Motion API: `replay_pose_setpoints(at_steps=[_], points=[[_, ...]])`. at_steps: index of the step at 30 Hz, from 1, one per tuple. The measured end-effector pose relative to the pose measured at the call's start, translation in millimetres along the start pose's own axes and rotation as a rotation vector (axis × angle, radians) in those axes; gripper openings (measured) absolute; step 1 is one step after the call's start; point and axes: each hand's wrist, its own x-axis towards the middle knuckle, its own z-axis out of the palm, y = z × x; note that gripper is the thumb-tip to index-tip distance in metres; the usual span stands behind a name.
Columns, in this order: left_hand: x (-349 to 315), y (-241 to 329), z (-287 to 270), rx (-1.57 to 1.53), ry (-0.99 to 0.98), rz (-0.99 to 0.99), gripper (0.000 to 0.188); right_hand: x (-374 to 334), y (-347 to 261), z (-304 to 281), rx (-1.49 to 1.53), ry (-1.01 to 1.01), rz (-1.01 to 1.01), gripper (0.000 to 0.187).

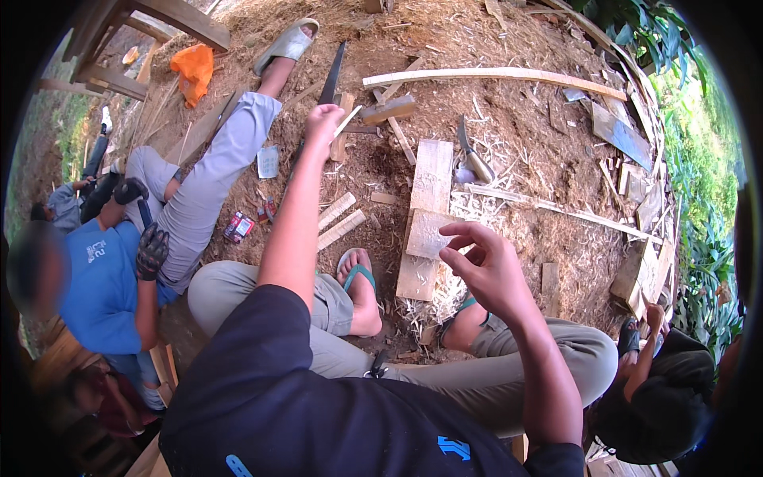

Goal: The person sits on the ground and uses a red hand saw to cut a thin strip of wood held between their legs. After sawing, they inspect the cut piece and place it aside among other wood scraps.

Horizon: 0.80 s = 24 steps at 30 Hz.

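My left hand (322,123), stretched far forward, is closed on a thin pale wood strip (347,119). A dark pointed blade (334,73) shows just beyond that hand; whether it lies on the ground or touches the hand, I cannot tell. My right hand (489,270) is raised near the short wood block (425,234), its fingers bent but apart, holding nothing. That block rests on a longer flat board (433,171) between my feet. To the right of the board lies a curved knife (475,159) with a wooden handle.
Shavings cover the dirt. A long bent strip (493,73) crosses the far side, and two short wood pieces (340,222) lie left of the board. A gloved person in a blue shirt (103,270) sits left; another person in black (660,397) is at the right.
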Motion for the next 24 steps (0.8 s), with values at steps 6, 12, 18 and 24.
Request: replay_pose_setpoints(at_steps=[6, 12, 18, 24], points=[[6.9, 29.7, -36.0, 0.110, -0.039, -0.009, 0.022, 4.7, 7.7, -0.8, -0.148, 0.057, -0.067, 0.020], [9.1, -41.9, -45.1, 0.484, 0.024, 0.073, 0.046, 2.4, 3.8, 5.4, -0.212, 0.067, -0.140, 0.019], [15.6, -83.2, -50.1, 0.673, 0.024, 0.257, 0.044, 3.4, 10.6, 1.7, -0.174, 0.083, -0.150, 0.020], [7.2, -91.3, -50.4, 0.648, 0.083, 0.292, 0.029, 3.4, 12.6, 4.7, -0.141, 0.050, -0.143, 0.020]])
